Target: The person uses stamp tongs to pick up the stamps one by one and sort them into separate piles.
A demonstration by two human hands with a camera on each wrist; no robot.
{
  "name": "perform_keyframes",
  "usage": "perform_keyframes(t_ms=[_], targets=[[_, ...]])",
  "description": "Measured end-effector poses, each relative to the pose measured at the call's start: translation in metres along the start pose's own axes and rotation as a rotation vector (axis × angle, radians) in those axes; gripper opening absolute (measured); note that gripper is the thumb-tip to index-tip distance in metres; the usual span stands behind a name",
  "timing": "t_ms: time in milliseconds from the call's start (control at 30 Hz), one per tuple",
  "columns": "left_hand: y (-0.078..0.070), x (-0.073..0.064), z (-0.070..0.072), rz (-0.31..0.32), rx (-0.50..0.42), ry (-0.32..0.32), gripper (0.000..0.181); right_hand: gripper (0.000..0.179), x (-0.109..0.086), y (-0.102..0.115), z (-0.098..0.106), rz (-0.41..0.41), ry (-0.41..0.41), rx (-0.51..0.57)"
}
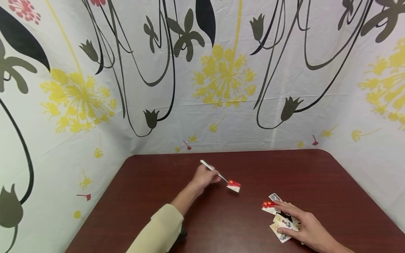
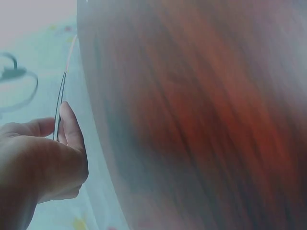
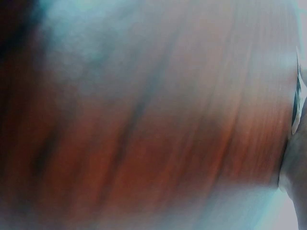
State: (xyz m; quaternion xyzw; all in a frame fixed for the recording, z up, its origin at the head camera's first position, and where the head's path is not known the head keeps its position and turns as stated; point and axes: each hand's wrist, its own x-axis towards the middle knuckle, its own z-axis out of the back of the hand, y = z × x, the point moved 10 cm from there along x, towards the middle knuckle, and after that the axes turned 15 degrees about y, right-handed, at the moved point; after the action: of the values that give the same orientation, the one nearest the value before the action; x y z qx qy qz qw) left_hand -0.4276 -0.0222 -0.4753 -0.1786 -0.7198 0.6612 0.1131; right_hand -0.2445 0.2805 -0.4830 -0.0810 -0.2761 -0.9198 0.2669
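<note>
My left hand [image 1: 205, 176] pinches a pair of tweezers [image 1: 207, 166] over the table. At the tips of the tweezers is a small red and white printed piece [image 1: 234, 186], which looks like a stamp. In the left wrist view the tweezers [image 2: 58, 108] stand between thumb and fingers. On the right, my right hand [image 1: 305, 225] rests over several small stamp-like pieces [image 1: 281, 220], its thumb and fingers spread apart. Another red and white piece [image 1: 269, 210] lies by its fingertips. Only a sliver of the right hand [image 3: 296, 167] shows in the right wrist view.
The dark red-brown table [image 1: 240, 232] has rounded far corners. A pale cloth [image 1: 177, 130] with printed flowers hangs behind it and along both sides. Something dark [image 1: 182, 233] shows beside the left sleeve [image 1: 161, 225].
</note>
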Motion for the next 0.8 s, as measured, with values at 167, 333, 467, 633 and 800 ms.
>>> perform_keyframes(t_ms=[167, 333, 467, 633, 800], targets=[[-0.010, -0.009, 0.067, -0.033, 0.008, -0.123, 0.017, 0.068, 0.001, 0.001, 0.000, -0.008, -0.005, 0.026], [-0.019, -0.027, 0.128, -0.028, 0.032, -0.231, 0.013, 0.068, 0.001, 0.003, -0.001, 0.017, -0.008, 0.042], [-0.026, -0.041, 0.164, -0.016, 0.064, -0.285, 0.012, 0.068, 0.001, 0.005, -0.001, 0.045, -0.013, 0.048], [-0.031, -0.055, 0.196, 0.003, 0.100, -0.327, 0.014, 0.069, 0.002, 0.004, 0.000, 0.045, -0.014, 0.046], [-0.036, -0.068, 0.215, 0.018, 0.137, -0.348, 0.013, 0.069, 0.003, 0.002, -0.001, 0.039, -0.012, 0.050]])
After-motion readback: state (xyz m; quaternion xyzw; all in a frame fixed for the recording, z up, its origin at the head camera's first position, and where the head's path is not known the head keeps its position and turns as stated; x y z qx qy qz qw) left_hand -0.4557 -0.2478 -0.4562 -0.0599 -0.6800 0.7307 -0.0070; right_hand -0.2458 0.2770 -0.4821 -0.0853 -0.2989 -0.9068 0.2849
